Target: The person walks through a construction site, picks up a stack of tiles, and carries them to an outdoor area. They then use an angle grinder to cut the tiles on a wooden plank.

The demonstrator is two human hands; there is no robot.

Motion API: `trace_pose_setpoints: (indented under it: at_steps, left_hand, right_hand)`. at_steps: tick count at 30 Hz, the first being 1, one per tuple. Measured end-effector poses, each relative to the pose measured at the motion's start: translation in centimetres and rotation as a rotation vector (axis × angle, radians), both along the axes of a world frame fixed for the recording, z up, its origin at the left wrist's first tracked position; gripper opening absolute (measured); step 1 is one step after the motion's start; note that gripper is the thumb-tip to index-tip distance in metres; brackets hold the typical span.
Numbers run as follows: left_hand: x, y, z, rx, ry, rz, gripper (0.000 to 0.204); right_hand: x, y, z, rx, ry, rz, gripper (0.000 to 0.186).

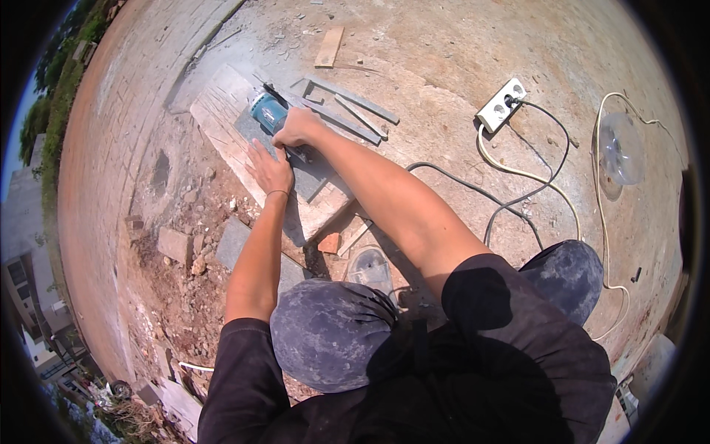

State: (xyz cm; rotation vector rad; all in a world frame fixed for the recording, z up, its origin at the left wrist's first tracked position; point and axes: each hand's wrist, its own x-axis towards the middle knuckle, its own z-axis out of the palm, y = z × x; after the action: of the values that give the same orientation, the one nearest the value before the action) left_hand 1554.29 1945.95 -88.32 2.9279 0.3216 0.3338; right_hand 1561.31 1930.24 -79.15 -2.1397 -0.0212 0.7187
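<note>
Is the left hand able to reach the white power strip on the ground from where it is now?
Probably not without shifting. The left hand lies flat on the grey tile, while the power strip sits far to the right, beyond the right arm crossing between them.

grinder blade: hidden under the teal grinder (268, 111) and right hand (296, 127), at 11 o'clock.
grey slab (314, 177): middle covered by both hands and forearm.
left hand (270, 170): fingertips hidden against the right hand.
cable (473, 192): lower end lost behind the knee, 4 o'clock.

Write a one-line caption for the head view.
Right hand grips a teal angle grinder on a grey tile; left hand presses the tile flat.
</note>
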Motion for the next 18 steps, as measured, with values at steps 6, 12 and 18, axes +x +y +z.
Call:
trace_pose_setpoints:
  at_steps: [6,12,18]
  left_hand:
    - [0.1,-0.1,0.1,-0.005,-0.004,0.010,0.070]
    - [-0.1,-0.2,0.2,-0.003,-0.002,0.007,0.072]
    - [-0.2,-0.1,0.2,0.002,-0.006,0.010,0.071]
  right_hand:
    - [-0.7,-0.5,0.1,0.005,0.000,-0.021,0.068]
    - [-1.4,-0.8,0.2,0.016,0.004,-0.011,0.070]
    - [-1.8,-0.9,-0.1,0.021,-0.003,0.000,0.074]
